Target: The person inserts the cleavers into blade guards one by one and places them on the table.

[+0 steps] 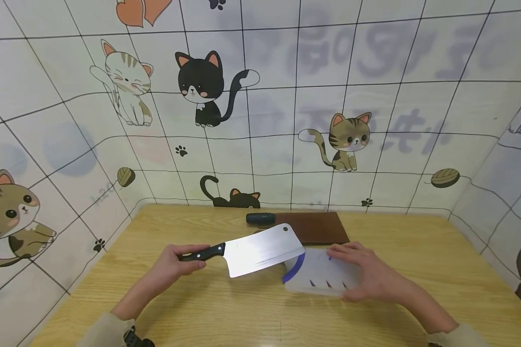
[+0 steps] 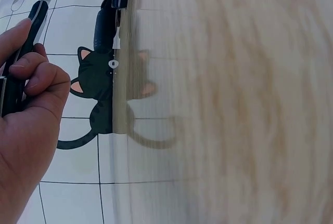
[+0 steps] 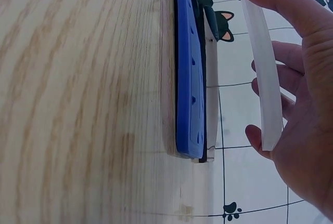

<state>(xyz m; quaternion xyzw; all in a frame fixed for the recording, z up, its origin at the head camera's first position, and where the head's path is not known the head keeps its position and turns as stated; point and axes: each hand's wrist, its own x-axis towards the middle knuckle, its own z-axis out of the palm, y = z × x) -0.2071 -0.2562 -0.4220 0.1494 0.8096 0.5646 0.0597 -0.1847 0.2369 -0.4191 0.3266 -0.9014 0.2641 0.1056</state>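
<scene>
In the head view, my left hand point(image 1: 175, 262) grips the black handle of a cleaver point(image 1: 260, 251). Its broad steel blade is lifted above the table and points right. On the right, my right hand point(image 1: 371, 274) holds a whitish translucent plastic panel point(image 1: 301, 272) between thumb and fingers. The panel has dark slit marks, and a blue curved edge shows at its left end, close to the cleaver's tip. From the right wrist, a blue slotted piece point(image 3: 190, 78) appears low over the table beside the white panel point(image 3: 263, 73); whether they are joined I cannot tell.
Behind the blade lies a brown rectangular thing point(image 1: 312, 227) with a dark handle point(image 1: 260, 219) at its left end, partly covered by the cleaver. The wooden table point(image 1: 217, 313) backs onto a wall covering point(image 1: 269, 125) with cartoon cats.
</scene>
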